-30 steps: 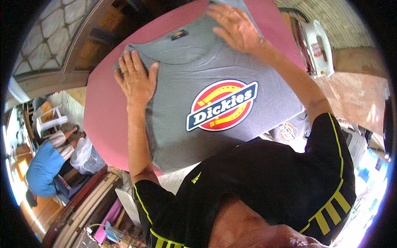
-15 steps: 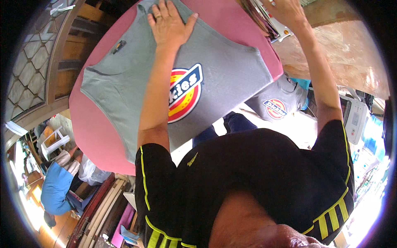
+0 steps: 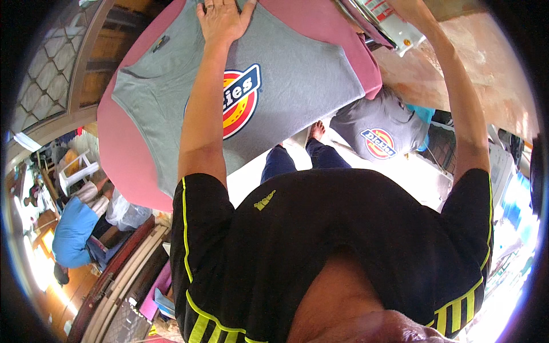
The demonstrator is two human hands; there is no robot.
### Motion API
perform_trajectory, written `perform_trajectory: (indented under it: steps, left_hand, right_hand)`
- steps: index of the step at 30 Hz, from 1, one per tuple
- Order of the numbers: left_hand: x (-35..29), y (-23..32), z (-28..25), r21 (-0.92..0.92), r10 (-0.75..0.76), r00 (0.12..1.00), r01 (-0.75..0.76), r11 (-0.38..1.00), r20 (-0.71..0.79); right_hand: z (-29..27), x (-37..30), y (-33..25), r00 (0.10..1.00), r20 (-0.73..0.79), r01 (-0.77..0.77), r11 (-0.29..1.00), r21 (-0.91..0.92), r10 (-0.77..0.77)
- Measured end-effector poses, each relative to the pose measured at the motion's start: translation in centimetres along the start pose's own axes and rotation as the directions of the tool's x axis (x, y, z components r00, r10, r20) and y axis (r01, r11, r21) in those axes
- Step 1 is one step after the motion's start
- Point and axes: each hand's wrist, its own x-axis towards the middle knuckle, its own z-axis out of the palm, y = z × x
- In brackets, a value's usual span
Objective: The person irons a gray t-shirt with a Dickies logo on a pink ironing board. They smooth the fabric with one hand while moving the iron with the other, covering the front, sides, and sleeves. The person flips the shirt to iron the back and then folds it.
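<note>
On the pink table, the grey shirt is now steadied by the flat left hand alone; the right hand has been shifted to the iron at the table's right, grip unclear.

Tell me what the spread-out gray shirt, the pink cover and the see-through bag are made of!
Spread-out gray shirt: matte cloth, maybe cotton, since it shows soft wrinkles. Pink cover: probably smooth fabric, showing no gloss. See-through bag: likely thin, shiny plastic, because it's crinkled and catches light.
</note>
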Motion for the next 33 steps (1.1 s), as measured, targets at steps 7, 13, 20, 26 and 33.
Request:
perform_trajectory:
  steps: [7, 13, 20, 26, 33]
  left_hand:
    - [-0.3, -0.7, 0.1, -0.040, -0.017, 1.000, 0.017, 0.999, -0.012]
    - [0.0, -0.4, 0.7, -0.076, -0.002, 0.999, -0.001, 0.997, -0.036]
    - [-0.1, -0.4, 1.3, -0.114, 0.015, 0.987, -0.033, 0.993, -0.158]
    - [0.0, -0.9, 1.3, -0.140, 0.025, 0.984, -0.051, 0.989, -0.178]
    - [0.0, -0.5, 0.5, -0.144, 0.010, 0.997, -0.021, 0.989, -0.077]
  right_hand:
    - [-4.5, -10.4, -14.3, 0.865, 0.383, -0.465, 0.806, 0.367, 0.325]
    - [0.6, -17.0, -22.2, 0.967, 0.203, -0.207, 0.936, 0.284, 0.152]
    - [4.8, -15.5, -24.6, 0.998, 0.005, 0.059, 0.998, -0.004, -0.059]
    - [4.2, -16.0, -24.5, 0.988, -0.029, -0.138, 0.962, 0.236, 0.149]
    - [3.2, -14.0, -22.6, 0.968, 0.076, -0.250, 0.925, 0.286, 0.238]
